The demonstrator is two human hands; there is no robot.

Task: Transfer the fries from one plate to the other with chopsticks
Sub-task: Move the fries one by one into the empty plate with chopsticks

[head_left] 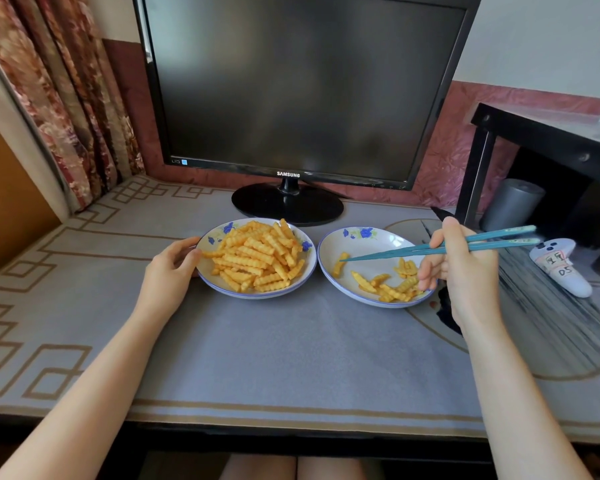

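Centre-left of frame: left plate [257, 295] heaped with crinkle-cut fries [257, 258]. My left hand [172, 268] grips its left rim. Right of it, almost touching, the right plate [329, 244] holds a few scattered fries [392, 289]. My right hand [461, 271] pinches the teal chopsticks [430, 249]; the tips are nearly together, carrying nothing, just above a lone fry [340, 268].

Risks, as I judge them:
- Off-centre pinch: fry pivots and drops on the grey mat [291, 341].
- Too much squeeze: fry snaps.
- Pulling from the heap near the rim: neighbours spill over.
- Sticks cross: grip lost mid-carry.
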